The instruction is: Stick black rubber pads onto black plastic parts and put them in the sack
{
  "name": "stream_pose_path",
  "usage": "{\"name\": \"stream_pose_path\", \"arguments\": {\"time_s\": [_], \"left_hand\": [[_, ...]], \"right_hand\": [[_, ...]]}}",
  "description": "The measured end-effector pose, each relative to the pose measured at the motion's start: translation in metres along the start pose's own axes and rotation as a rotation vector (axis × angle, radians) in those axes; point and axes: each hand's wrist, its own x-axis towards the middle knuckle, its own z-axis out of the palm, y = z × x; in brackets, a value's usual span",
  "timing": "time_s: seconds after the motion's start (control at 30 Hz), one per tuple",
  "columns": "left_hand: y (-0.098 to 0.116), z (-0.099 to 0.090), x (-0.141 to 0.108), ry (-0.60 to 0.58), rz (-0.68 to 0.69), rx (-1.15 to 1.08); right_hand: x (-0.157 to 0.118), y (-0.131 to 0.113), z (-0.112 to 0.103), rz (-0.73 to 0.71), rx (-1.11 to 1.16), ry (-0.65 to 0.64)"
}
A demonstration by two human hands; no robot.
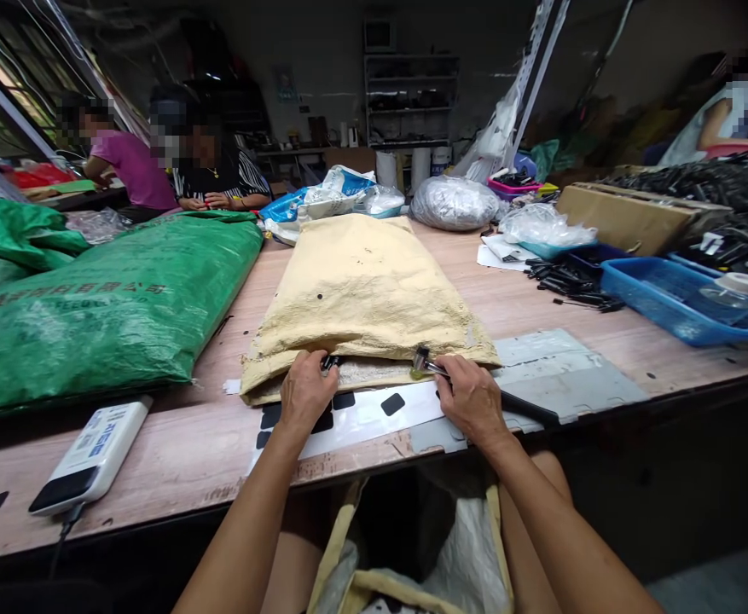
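Observation:
A cream woven sack (364, 286) lies on the table with its mouth facing me, slightly parted. At the left of that mouth, my left hand (310, 390) is closed, pinching a small black piece (330, 362). My right hand (474, 396) is closed around a long tool with a black handle (530, 409). Its short metallic head (420, 358) rests by the sack's lip; the exact kind of tool is unclear. Below the hands, a white sheet with black rounded patches (394, 404) lies partly under the sack. Between my legs an open sack with cream edging (476, 546) hangs.
A bulging green sack (111, 307) and a white power bank with a cable (95, 452) are at left. On the right are a grey board (559, 375), black pieces (569, 283) and a blue tray (687, 307). Clear plastic bags (455, 203) lie behind. Other people sit farther back.

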Motion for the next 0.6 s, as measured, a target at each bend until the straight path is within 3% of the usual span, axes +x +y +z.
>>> {"name": "stream_pose_path", "arguments": {"time_s": [0.17,0.4,0.5,0.6], "left_hand": [[0.011,0.001,0.003,0.083,0.007,0.053],[0.011,0.008,0.012,0.064,0.044,0.14],[0.009,-0.002,-0.001,0.031,0.073,0.038],[0.01,-0.012,-0.027,-0.078,0.182,-0.151]], "right_hand": [[0.0,0.001,0.001,0.009,0.008,-0.011],[0.0,0.001,0.001,0.002,0.012,0.005],[0.0,0.0,0.001,0.006,0.012,0.01],[0.0,0.0,0.0,0.007,0.014,-0.002]]}}
